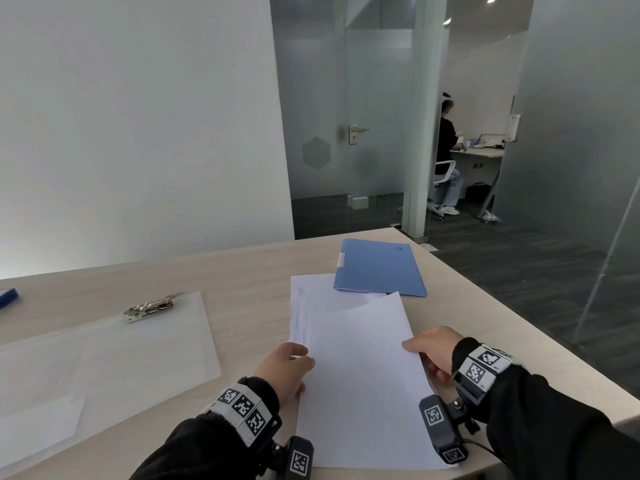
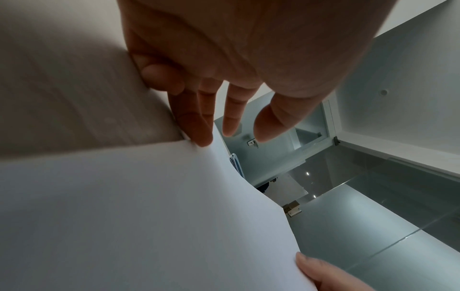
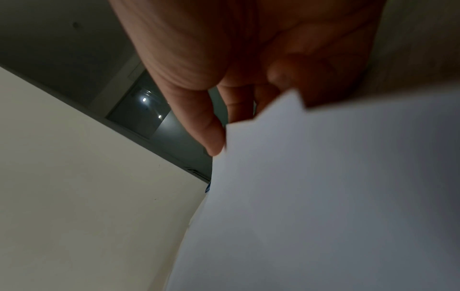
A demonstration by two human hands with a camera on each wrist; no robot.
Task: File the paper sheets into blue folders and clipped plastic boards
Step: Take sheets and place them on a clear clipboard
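Note:
A white paper sheet [image 1: 360, 382] is raised a little off a stack of paper sheets [image 1: 313, 296] at the table's near middle. My right hand [image 1: 420, 355] pinches the sheet's right edge, thumb on top and fingers beneath; the right wrist view shows the hand [image 3: 231, 122] at the sheet [image 3: 336, 196]. My left hand [image 1: 301, 358] touches the left edge with straight fingers. In the left wrist view its thumb hangs clear of the sheet [image 2: 139, 216]. A shut blue folder [image 1: 379, 266] lies beyond the stack. To the left lies a clear plastic board [image 1: 114, 351] with a metal clip [image 1: 152, 306].
The wooden table [image 1: 249, 271] ends close to the folder on the right, with dark floor beyond. A small blue object [image 1: 7, 296] sits at the far left edge. A white wall stands behind the table. A person sits at a desk behind glass partitions.

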